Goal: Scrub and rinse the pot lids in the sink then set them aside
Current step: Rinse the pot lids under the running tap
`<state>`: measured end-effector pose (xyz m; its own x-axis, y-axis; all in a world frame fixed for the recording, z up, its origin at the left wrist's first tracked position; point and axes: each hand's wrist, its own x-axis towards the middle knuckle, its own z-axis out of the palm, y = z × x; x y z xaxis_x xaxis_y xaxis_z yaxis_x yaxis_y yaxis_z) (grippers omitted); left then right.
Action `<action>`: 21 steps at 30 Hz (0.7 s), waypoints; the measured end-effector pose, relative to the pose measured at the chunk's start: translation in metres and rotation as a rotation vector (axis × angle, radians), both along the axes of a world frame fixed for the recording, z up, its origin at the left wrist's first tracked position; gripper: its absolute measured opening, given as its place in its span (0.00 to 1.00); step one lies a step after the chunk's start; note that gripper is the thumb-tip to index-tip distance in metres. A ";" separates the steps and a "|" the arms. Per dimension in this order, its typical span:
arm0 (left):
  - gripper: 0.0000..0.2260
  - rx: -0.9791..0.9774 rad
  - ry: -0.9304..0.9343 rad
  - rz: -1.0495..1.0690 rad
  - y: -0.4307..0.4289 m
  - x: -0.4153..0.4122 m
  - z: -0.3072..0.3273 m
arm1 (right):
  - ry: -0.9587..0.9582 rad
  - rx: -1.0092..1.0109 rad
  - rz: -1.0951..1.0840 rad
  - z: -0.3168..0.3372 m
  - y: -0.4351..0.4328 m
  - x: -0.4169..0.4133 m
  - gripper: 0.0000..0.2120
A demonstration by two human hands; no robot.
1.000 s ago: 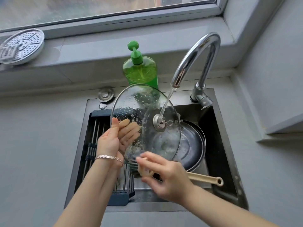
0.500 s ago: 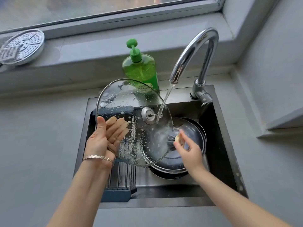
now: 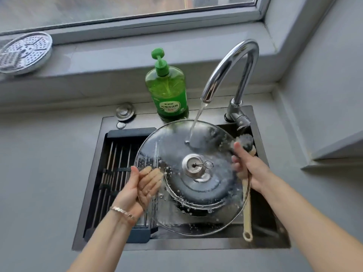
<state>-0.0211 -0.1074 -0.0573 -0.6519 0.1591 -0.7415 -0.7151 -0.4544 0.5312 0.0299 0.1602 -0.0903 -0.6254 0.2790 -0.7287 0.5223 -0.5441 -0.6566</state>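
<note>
Pinched in left grip (image 3: 135, 191): one glass lid (image 3: 176, 146); right grip (image 3: 249, 169) holds one brush (image 3: 247, 211)

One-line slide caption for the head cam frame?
Left hand holds a glass lid under the running tap over the sink; right hand grips a brush at its rim.

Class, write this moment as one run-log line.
stage: rinsing soapy glass lid | left hand: pinches lid rim | right hand: grips brush | tap: running onto lid
</note>
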 end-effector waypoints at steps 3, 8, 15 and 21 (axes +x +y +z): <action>0.18 -0.012 -0.070 -0.045 0.011 -0.003 -0.023 | 0.048 0.130 -0.067 0.012 0.007 -0.002 0.16; 0.18 -0.182 -0.212 -0.238 0.045 -0.022 -0.057 | 0.073 0.392 -0.048 0.049 0.017 -0.013 0.11; 0.24 -0.191 -0.229 -0.244 0.084 -0.045 -0.066 | 0.269 0.606 -0.026 0.082 0.022 -0.016 0.11; 0.25 -0.452 -0.024 -0.090 0.052 -0.063 -0.048 | 0.182 0.494 -0.188 0.044 0.013 -0.011 0.12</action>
